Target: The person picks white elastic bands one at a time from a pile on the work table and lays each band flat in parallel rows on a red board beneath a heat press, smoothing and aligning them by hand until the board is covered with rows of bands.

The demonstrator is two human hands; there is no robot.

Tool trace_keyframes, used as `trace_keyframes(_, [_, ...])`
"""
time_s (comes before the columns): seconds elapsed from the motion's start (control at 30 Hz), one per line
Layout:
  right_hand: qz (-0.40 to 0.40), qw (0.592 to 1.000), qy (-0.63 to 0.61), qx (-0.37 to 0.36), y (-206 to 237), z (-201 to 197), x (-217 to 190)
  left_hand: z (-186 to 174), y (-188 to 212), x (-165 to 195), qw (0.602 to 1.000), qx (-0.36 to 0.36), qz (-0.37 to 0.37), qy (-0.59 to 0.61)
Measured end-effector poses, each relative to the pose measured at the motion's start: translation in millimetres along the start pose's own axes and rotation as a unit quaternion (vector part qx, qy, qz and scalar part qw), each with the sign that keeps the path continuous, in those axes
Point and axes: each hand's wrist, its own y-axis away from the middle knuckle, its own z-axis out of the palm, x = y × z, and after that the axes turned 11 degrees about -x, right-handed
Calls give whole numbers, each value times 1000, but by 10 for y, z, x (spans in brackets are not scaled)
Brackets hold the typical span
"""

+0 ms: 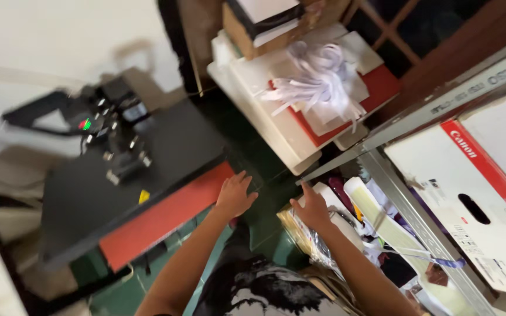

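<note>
On the left, the heat press [130, 169] has a black upper plate over a red pad [159, 219] that shows along its near edge, with a small yellow tag on the plate and a green and red light on its black head. The floor [253, 175] between the stands is dark green. At the far middle, a cream tray [265, 126] carries a red sheet [376, 88] under white paper strips [323, 79]. On the right, a grey metal shelf frame [405, 205] holds a white carton [469, 210] with a red stripe. Below it lies a pale yellow roll [376, 213]. The near garment [259, 289] is black with white blotches.
</note>
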Motion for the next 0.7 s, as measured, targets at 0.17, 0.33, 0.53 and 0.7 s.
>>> trace_keyframes(0.17, [129, 990, -47, -10, -380, -119, -41, -2, -633, -193, 996, -15, 59, 67])
trace_keyframes(0.33, [162, 984, -67, -40, -748, -146, 2, -109, -1325, -18, 980, -69, 114, 150])
trace_keyframes(0.53, [136, 972, -187, 36, -894, 18, 66, -588, -1513, 680, 936, -137, 218, 239])
trace_keyframes(0.7, [161, 962, -215, -45, -1493, -417, -83, -1687, -1732, 1139, 919, -22, 330, 217])
